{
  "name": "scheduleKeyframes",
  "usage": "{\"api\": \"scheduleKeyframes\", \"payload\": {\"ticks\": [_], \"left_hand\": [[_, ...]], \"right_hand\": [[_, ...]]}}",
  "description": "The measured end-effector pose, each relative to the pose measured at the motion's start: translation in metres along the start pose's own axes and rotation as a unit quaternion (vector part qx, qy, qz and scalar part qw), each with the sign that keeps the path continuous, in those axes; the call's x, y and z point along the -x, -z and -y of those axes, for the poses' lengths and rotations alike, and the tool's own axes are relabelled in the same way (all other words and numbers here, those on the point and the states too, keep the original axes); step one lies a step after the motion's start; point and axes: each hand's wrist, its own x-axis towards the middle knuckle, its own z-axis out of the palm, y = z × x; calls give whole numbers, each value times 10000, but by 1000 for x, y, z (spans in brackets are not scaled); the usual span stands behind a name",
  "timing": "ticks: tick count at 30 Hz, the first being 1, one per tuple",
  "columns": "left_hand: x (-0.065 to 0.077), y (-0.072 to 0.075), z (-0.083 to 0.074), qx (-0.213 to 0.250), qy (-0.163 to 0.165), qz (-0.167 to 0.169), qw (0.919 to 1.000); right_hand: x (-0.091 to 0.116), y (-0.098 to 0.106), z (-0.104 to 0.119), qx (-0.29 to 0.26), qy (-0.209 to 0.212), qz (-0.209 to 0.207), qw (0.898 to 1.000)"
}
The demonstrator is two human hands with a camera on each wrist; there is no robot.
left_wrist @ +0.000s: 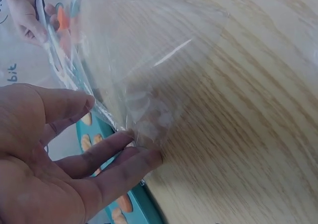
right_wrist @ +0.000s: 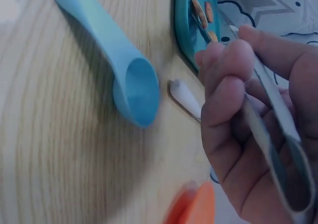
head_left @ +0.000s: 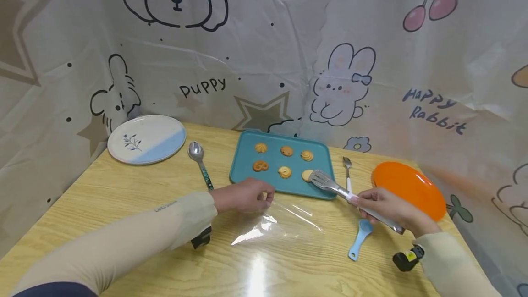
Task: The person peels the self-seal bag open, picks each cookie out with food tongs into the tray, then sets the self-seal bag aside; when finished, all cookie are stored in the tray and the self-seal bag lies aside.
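My left hand (head_left: 247, 195) holds a clear plastic bag (head_left: 280, 226) by its far edge, just in front of the teal tray. In the left wrist view, thumb and fingertips sit along the edge of the bag (left_wrist: 164, 60). My right hand (head_left: 381, 205) grips metal tongs (head_left: 338, 190) around their arms. The slotted head of the tongs lies over the plain round cookie (head_left: 307, 175) at the tray's front right and partly covers it. Several other cookies (head_left: 284, 172) of different shapes lie on the teal tray (head_left: 243, 150).
Below my right hand lies a light blue measuring spoon (head_left: 360, 239). A white-handled fork (head_left: 348, 168) is beside the tray, with an orange plate (head_left: 408, 187) farther right. On the left are a serving spoon (head_left: 200, 162) and a white and blue plate (head_left: 152, 139). A printed cloth hangs behind.
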Motion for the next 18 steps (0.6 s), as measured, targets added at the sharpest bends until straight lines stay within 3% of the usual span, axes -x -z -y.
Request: {"api": "scheduleKeyframes", "payload": {"ticks": [3, 9, 14, 18], "left_hand": [[0, -1, -3, -93, 62, 0, 9999], [0, -2, -7, -471, 185, 22, 9987], [2, 0, -7, -908, 50, -144, 9958], [9, 5, -10, -1312, -151, -303, 9908]], "right_hand": [[7, 2, -2, 128, -35, -47, 9999], [34, 5, -12, 206, 318, -260, 9989], [65, 5, -32, 540, 367, -1251, 9900], [86, 3, -56, 1420, 390, -2170, 9650]]}}
